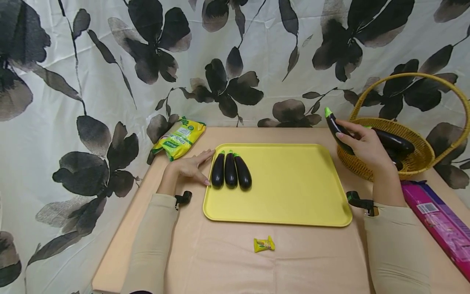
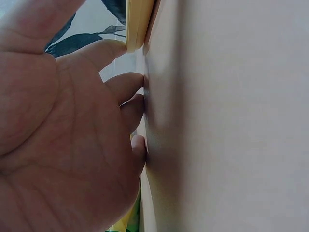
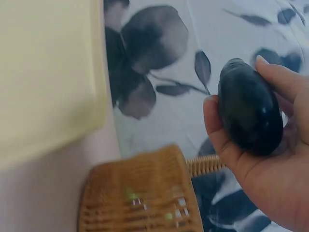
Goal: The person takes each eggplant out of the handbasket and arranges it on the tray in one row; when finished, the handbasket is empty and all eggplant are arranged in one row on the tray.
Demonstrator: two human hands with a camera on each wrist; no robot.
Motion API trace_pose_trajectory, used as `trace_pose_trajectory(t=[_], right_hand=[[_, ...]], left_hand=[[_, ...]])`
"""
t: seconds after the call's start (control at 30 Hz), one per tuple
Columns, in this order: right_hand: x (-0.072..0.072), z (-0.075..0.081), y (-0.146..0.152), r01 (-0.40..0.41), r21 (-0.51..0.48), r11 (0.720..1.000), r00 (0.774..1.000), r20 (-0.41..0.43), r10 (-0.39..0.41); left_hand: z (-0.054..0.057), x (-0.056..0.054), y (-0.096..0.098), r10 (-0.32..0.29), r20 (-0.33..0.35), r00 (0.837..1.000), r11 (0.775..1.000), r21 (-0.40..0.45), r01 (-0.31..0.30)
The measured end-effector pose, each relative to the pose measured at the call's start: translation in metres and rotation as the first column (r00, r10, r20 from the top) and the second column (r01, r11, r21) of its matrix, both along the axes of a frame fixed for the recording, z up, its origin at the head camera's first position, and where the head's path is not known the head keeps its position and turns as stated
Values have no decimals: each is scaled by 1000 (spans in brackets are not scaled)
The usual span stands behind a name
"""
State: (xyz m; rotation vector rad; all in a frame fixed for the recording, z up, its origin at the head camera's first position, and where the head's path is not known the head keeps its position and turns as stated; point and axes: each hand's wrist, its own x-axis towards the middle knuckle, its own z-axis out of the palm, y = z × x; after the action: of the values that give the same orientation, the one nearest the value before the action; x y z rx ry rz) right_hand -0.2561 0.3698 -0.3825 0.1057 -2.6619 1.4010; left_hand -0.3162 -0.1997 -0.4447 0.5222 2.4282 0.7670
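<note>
My right hand [image 1: 365, 143] grips a dark eggplant [image 1: 335, 128] with a green stem end, raised at the left rim of the wicker basket [image 1: 361, 169]. The right wrist view shows thumb and fingers around the eggplant [image 3: 251, 111]. More eggplants [image 1: 394, 141] lie inside the basket. On the left, my left hand [image 1: 189, 166] rests with fingers spread at the left edge of the yellow tray [image 1: 290, 188]; its fingertips touch the tray edge and the table. Three eggplants [image 1: 230, 170] lie side by side at the tray's left end, green tips pointing away.
A yellow-green packet [image 1: 180, 138] lies at the table's far left corner. A small yellow wrapped candy [image 1: 264, 244] is in front of the tray. To the right is a long pink package [image 1: 438, 224]. A floral cloth [image 1: 227, 49] hangs behind the table.
</note>
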Motion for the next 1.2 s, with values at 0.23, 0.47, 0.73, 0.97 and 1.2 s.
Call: trace_pose_trajectory(t=[0.23,0.47,0.73,0.97,1.2], right_hand=[[-7,-5,-27,-104,-132,986,995,-12,103],[-13,-12,-57,-229,-322,919,964,53,259],[-15,-16,-84,-304,-291,907,939,70,337],[-13,-19,-99,-321,-195,927,936,80,342],[-11,-22,-114,-355,-148,923,922,106,372]], left_hand=[[1,0,0,2,24,1000,1000,2,-2],[1,0,0,9,37,999,1000,0,-9],[1,0,0,0,22,1000,1000,-10,0],[0,0,0,-1,19,1000,1000,-10,1],[1,-1,0,4,30,1000,1000,1,-4]])
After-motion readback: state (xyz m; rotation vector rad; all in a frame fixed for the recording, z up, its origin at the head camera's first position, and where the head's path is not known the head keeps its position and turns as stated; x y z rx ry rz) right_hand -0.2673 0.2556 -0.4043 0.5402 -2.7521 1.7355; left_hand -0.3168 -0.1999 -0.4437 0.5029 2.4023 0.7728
